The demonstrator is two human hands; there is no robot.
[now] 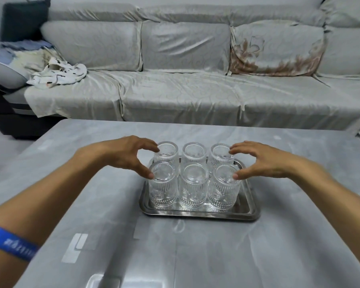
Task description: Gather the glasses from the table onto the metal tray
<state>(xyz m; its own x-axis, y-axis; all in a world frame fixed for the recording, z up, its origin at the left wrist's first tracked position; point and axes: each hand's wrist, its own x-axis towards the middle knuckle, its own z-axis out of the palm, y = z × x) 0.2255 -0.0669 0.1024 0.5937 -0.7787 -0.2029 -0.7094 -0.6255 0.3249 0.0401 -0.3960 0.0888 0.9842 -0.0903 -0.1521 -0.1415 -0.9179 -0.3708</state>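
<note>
Several clear ribbed glasses [193,186] stand upside down in two rows on the metal tray [248,206] at the middle of the grey table. My left hand [125,155] is spread at the left side of the group, its thumb on the front left glass [163,188] and its fingertips on the back left glass [168,151]. My right hand [262,160] mirrors it, thumb against the front right glass [223,187] and fingers on the back right glass [220,152]. Neither hand is closed around a glass.
The glossy grey table [92,183] stretches wide around the tray. Behind it runs a long grey covered sofa [185,90], with crumpled cloths [58,73] and a dark cushion [25,19] at its left end. A blue wristband [10,242] is on my left forearm.
</note>
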